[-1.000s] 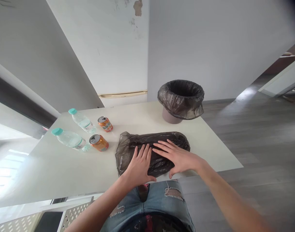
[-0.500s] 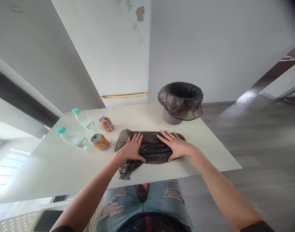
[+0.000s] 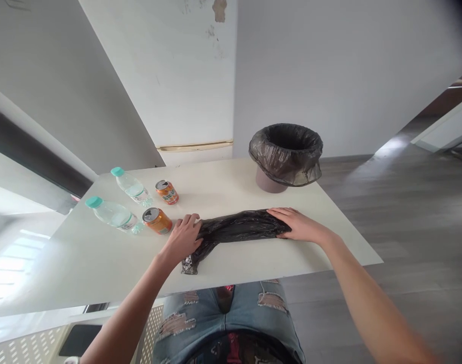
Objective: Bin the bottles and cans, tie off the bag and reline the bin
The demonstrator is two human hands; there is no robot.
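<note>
A black plastic garbage bag [image 3: 238, 227], gathered into a long narrow strip, lies across the front part of the white table [image 3: 223, 182]. Its left end is bunched, with a loose corner hanging toward the table's front edge. My left hand [image 3: 183, 237] is closed around that left end, fingers curled over it. At the other end, my right hand [image 3: 297, 225] grips the strip between thumb and fingers. The nearer orange can [image 3: 157, 221] stands just beyond my left hand, close to it.
Two clear bottles with teal caps [image 3: 115, 215] and another orange can [image 3: 167, 192] stand at the table's left. A bin lined with a black bag [image 3: 286, 154] is at the back right edge. Behind the table rises a white fridge [image 3: 193, 91]. A perforated chair [image 3: 30, 349] sits lower left.
My hands have moved apart, from lying flat on the bag to gripping its two ends. The bag has become narrower and more stretched out sideways.
</note>
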